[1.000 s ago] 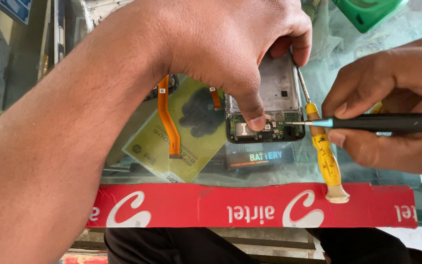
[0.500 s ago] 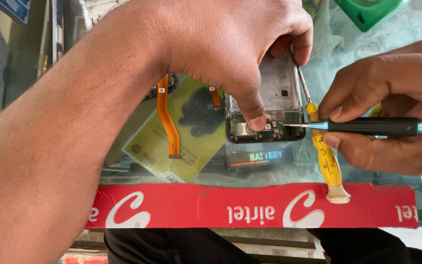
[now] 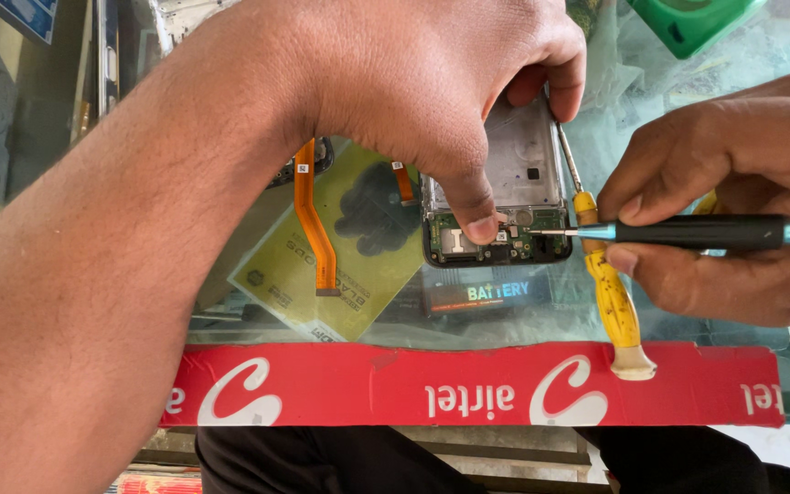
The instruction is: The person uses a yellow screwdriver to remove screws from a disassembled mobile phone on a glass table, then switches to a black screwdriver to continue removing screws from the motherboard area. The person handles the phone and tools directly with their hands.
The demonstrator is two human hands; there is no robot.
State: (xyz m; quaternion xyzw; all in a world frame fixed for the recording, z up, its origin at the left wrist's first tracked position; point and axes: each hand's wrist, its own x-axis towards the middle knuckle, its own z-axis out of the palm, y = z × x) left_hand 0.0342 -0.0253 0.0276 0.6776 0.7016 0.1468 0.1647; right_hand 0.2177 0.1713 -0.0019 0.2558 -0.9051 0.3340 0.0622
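Glass is topping the bench, with a red strip running along its near edge and a boxed battery showing through from the shelf below. On the glass, an opened phone frame is lying with its back cover already off, so the metal mid-plate and the small green circuit board at its lower end are sitting exposed. The left hand is closing over the frame from above, thumb pressing down on the board, fingers gripping the top edge. The right hand is clamping a black-and-teal precision screwdriver, its tip touching the board just beside the thumb. The board is looking seated in place yet, so I'd judge the disassembly about midway. 1 orange flex cable is lying loose on a green sheet to the left, apparently already detached. 1 yellow-handled screwdriver is resting unused beneath the right hand.
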